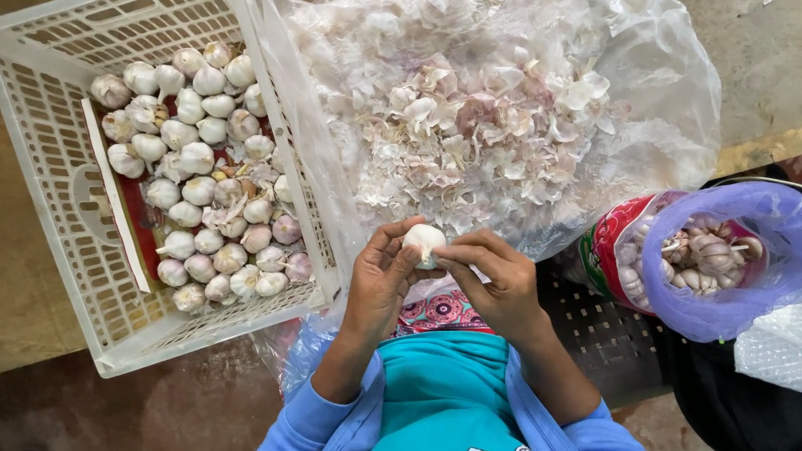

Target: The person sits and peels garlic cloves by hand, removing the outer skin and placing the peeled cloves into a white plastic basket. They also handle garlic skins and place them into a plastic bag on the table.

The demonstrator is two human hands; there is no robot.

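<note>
While both hands meet above the lap, a single garlic bulb (425, 241) is pinched between them: the left hand (379, 282) curls its fingers around the bulb's near side, and the right hand (498, 280) closes thumb and fingertips on its other side. Left of the hands, a white plastic crate (38, 116) rests tilted on a worn brown surface and holds a heap of whole garlic bulbs (202, 179). Directly ahead, a clear plastic sheet (645, 92) carries a pile of papery garlic skins (473, 116). At right, a purple bag (785, 259) with more garlic stands open on a dark perforated stool (595, 330). Rough concrete floor (783, 56) shows at the upper right.
</note>
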